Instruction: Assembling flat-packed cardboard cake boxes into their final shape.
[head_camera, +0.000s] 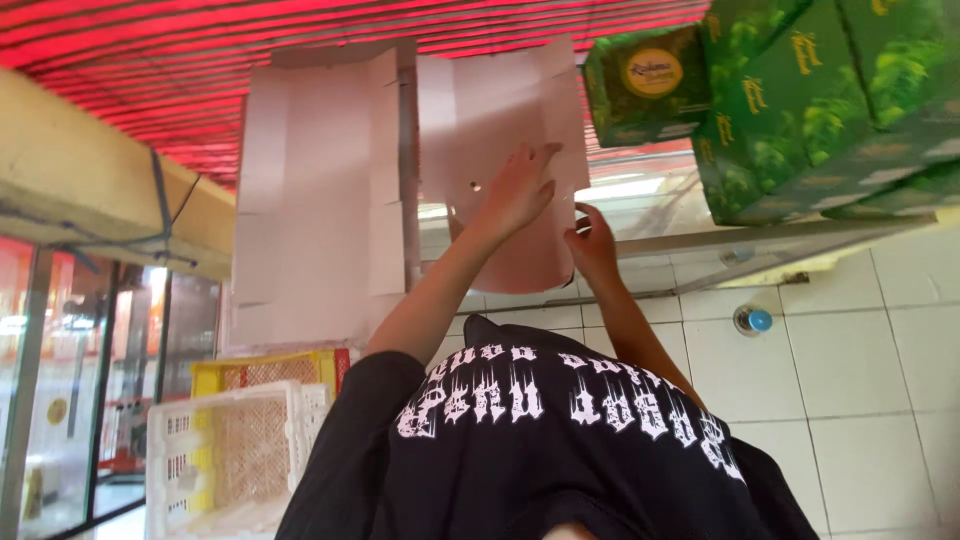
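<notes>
A pale pinkish flat cardboard sheet (490, 100) with fold lines and a rounded lower edge stands in front of me. My left hand (515, 190) lies flat against its face, fingers spread, near a small hole in the sheet. My right hand (592, 245) pinches the sheet's lower right edge between thumb and fingers. Both forearms reach out from my black shirt with white lettering (540, 430).
A second flat cardboard blank (310, 200) stands just left of the sheet. Green printed cartons (800, 100) are stacked at the upper right. A white crate (230, 450) and a yellow crate (260, 370) sit at the lower left. White tiles (850, 380) and a blue-capped bottle (752, 320) are to the right.
</notes>
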